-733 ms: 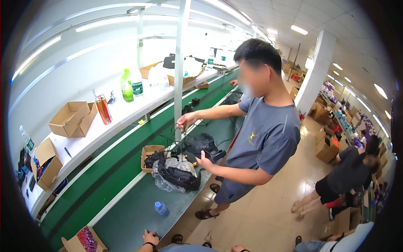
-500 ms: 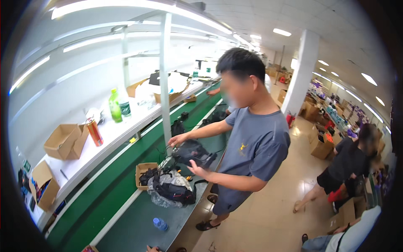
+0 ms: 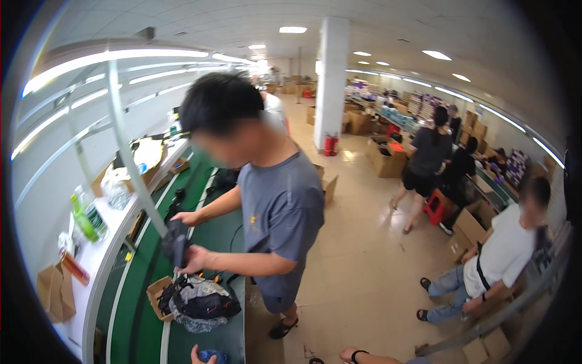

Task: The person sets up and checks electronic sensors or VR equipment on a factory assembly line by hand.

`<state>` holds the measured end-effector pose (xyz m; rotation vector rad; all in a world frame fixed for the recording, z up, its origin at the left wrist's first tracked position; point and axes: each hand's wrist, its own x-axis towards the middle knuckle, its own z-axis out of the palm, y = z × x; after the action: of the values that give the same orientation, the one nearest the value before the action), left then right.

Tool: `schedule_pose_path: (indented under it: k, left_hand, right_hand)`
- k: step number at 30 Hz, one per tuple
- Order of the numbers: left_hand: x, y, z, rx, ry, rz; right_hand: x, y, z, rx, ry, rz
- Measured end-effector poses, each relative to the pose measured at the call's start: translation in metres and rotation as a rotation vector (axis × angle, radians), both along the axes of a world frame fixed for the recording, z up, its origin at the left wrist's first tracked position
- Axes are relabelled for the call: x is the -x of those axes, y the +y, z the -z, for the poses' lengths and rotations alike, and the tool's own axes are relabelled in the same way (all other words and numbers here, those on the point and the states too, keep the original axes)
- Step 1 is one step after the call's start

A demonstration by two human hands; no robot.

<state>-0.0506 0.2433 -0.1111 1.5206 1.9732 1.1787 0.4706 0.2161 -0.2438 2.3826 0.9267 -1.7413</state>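
At the lower edge, my left hand [image 3: 202,357] is only partly in view. Its fingers curve around a small blue bottle [image 3: 216,354] on the dark work surface. Farther right, my right hand [image 3: 347,353] shows at the lower edge with a black band on its wrist; its fingers are too cut off to read. Just beyond the bottle lies a black bag [image 3: 209,306] partly in clear plastic, beside a small cardboard box [image 3: 155,296] of dark items. Across from me, a co-worker [image 3: 276,194] in a grey-blue shirt holds a dark bag [image 3: 176,242] in both hands.
A green conveyor belt [image 3: 136,303] runs along the left, beside a white shelf [image 3: 106,258] with bottles, a can and cardboard boxes. A metal post [image 3: 124,133] rises there. On the right, another person [image 3: 503,249] stands near cartons and a metal rail.
My view has swung to the right. The co-worker has lifted and turned the dark bag, now looking down at it. My left hand has come to the blue bottle; my right hand has entered view.
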Motion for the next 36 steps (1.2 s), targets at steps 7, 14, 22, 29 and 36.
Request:
schedule_pose_path:
  k: [7,14,22,29,36]
  left_hand:
    - [0.005,0.022,0.035,0.149,-0.137,-0.014]
    - [-0.003,0.035,0.066,-0.123,0.023,-0.043]
    - [0.038,0.036,0.136,0.096,-0.063,0.120]
    - [0.045,0.020,0.151,0.023,-0.219,0.116]
    - [0.030,0.013,0.160,0.216,-0.096,0.370]
  right_hand:
    - [-0.035,-0.028,0.097,-0.102,-0.058,-0.249]
    - [-0.047,-0.048,0.107,-0.163,-0.120,-0.586]
    - [-0.038,-0.080,0.094,-0.199,-0.229,-0.420]
    - [-0.036,-0.082,0.072,-0.204,-0.230,-0.377]
    - [-0.049,-0.115,0.077,-0.301,-0.186,-0.135]
